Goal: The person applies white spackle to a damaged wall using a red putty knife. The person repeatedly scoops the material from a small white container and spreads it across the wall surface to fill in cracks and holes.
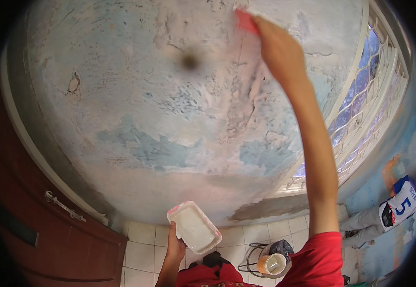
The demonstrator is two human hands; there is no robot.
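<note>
Before me is a patchy wall (122,100) with peeling pale blue and whitish paint, cracks and rough spots. My right arm reaches high, and the right hand (279,45) grips a red putty spreader (246,21) at the upper part of the wall. The spreader's edge is slightly blurred, with its blade at or very near the surface. Low in front of my body, my left hand (175,248) holds a shallow white tray (210,223) by its left side. Smooth whitish paste (194,228) lies in the tray, and pink smears mark its rim.
A white-grilled window (361,100) bounds the wall on the right; a brown door (74,239) stands at left. On the tiled floor (142,233), a tub (271,264) and black plastic bag (281,248) rest on a stool (252,258). Another person (401,203) works far right.
</note>
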